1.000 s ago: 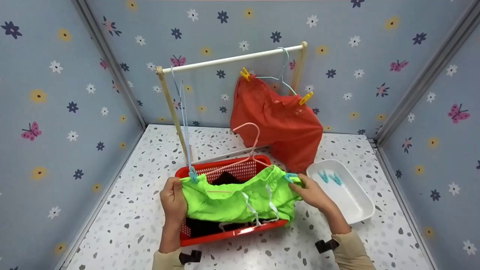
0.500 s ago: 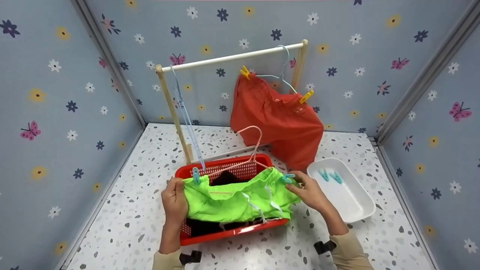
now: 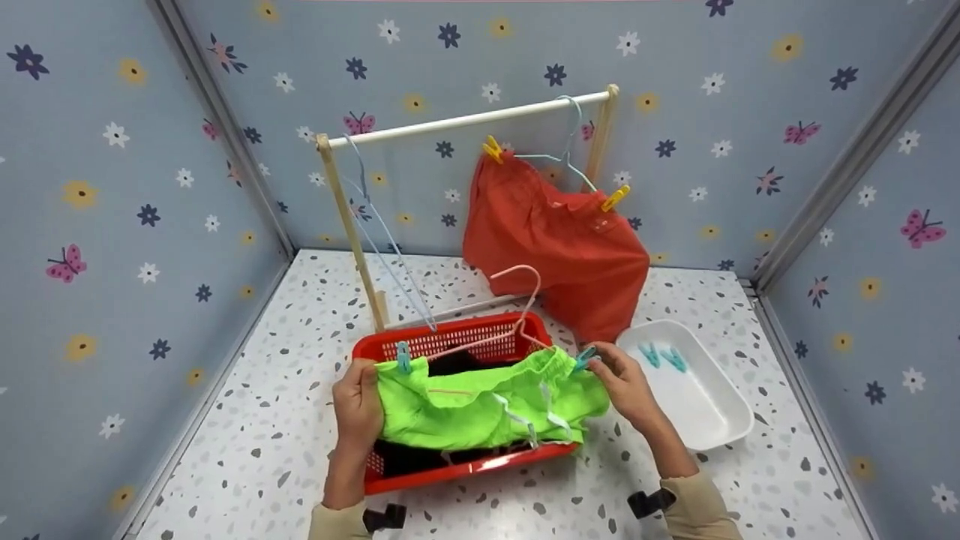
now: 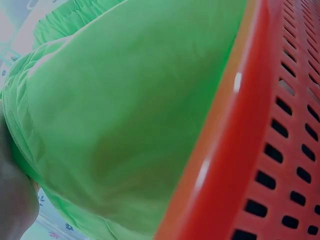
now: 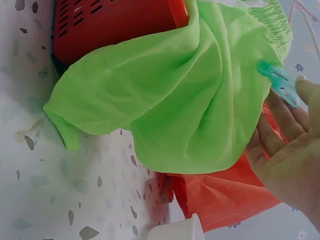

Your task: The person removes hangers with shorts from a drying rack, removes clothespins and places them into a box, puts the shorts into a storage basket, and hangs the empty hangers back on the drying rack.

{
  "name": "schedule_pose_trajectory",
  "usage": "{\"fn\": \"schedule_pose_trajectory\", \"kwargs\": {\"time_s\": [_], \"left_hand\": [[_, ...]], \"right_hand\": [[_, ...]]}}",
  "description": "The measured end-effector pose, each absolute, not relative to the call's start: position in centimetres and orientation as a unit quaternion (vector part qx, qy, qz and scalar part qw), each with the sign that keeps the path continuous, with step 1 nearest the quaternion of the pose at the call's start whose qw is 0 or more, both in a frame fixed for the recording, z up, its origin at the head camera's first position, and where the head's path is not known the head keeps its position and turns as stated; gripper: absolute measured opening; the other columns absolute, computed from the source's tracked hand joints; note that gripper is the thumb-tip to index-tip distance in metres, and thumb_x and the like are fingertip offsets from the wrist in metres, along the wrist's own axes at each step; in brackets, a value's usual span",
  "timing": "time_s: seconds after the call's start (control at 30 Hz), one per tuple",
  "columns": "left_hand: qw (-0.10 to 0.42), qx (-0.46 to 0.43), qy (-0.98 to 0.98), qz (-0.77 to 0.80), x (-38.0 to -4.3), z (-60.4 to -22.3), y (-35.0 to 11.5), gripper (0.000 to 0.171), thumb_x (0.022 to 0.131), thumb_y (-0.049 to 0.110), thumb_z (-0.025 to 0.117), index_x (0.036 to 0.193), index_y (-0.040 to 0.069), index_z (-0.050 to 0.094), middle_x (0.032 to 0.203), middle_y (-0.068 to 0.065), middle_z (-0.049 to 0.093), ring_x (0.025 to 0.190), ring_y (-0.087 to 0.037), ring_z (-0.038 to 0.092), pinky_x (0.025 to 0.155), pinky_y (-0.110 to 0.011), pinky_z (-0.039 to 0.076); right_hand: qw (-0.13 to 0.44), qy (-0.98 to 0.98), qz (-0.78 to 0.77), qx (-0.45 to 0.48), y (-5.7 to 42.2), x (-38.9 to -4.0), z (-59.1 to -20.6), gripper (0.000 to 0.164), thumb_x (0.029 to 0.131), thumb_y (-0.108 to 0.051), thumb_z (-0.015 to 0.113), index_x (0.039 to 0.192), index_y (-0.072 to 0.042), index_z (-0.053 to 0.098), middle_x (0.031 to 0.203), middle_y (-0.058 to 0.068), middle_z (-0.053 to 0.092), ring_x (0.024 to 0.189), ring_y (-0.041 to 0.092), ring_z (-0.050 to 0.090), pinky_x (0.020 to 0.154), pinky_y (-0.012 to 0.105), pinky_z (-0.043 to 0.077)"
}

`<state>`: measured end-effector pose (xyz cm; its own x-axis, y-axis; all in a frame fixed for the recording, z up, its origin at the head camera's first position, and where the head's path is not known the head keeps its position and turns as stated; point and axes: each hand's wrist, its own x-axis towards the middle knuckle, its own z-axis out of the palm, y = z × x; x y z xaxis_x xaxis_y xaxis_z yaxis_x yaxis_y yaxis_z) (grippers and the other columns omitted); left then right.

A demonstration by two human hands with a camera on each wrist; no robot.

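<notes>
Bright green shorts (image 3: 480,412) with white drawstrings are stretched over the red basket (image 3: 420,480). A pink hanger (image 3: 529,296) runs along their waistband, its hook sticking up. My left hand (image 3: 358,401) grips the waistband's left corner, beside a teal clothespin (image 3: 403,357) clipped there. At the right corner, my right hand (image 3: 628,382) pinches a second teal clothespin (image 5: 280,82), which is on the waistband. In the right wrist view, the thumb lies at the pin's outer end with the other fingers behind. The left wrist view shows mostly green cloth (image 4: 120,100) and basket rim.
Behind the basket stands a rack with a white rail (image 3: 480,118). Red shorts (image 3: 555,240) hang from it by yellow clothespins (image 3: 616,198). A bare blue hanger (image 3: 394,251) dangles at its left. The white tray (image 3: 712,420) at right holds teal clothespins (image 3: 662,355). Dark cloth lies inside the basket.
The shorts and pink hanger have shifted slightly right and down. The right clothespin has turned to slant upward under my right fingers. The blue hanger's lower end has swung right, away from the left clothespin.
</notes>
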<state>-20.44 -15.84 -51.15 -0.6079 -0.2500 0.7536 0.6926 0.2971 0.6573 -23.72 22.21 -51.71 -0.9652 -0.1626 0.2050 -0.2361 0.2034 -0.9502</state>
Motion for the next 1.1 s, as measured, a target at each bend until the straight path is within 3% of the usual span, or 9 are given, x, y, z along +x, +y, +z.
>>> {"fn": "schedule_pose_trajectory", "kwargs": {"time_s": [0.3,0.53,0.83,1.1], "left_hand": [[0.400,-0.167,-0.692,-0.577,-20.5,-51.1,-15.6,0.037,0.103,0.014,0.046,0.074,-0.009,0.052,0.062,-0.016,0.045,0.059,-0.009,0.039,0.054,-0.024,0.031],[0.400,-0.163,-0.695,-0.575,-20.1,-51.2,-15.5,0.034,0.103,0.009,0.046,0.074,-0.009,0.053,0.063,-0.016,0.048,0.060,-0.008,0.042,0.056,-0.022,0.034],[0.401,-0.165,-0.694,-0.575,-20.4,-51.4,-15.5,0.033,0.102,0.007,0.047,0.074,-0.008,0.054,0.061,-0.016,0.045,0.058,-0.008,0.040,0.055,-0.021,0.033],[0.403,-0.149,-0.697,-0.574,-20.4,-51.8,-15.5,0.032,0.102,0.005,0.046,0.073,-0.007,0.051,0.059,-0.013,0.038,0.057,-0.006,0.036,0.053,-0.023,0.030]], "right_hand": [[0.036,-0.735,0.667,0.115,23.0,-24.4,-54.1,0.023,0.102,-0.003,0.047,0.119,0.008,0.058,0.103,0.016,0.063,0.093,0.016,0.060,0.083,0.031,0.049],[0.057,-0.714,0.691,0.095,23.2,-24.4,-55.4,0.023,0.100,-0.012,0.055,0.111,0.007,0.062,0.094,0.010,0.066,0.086,0.015,0.062,0.078,0.029,0.050],[0.059,-0.682,0.721,0.112,23.5,-24.3,-56.0,0.019,0.097,-0.002,0.058,0.099,0.016,0.060,0.089,0.010,0.068,0.079,0.014,0.063,0.072,0.027,0.051],[0.047,-0.643,0.754,0.125,24.1,-24.4,-56.8,0.027,0.100,-0.005,0.053,0.107,0.021,0.052,0.090,0.005,0.066,0.083,0.015,0.065,0.079,0.030,0.052]]}}
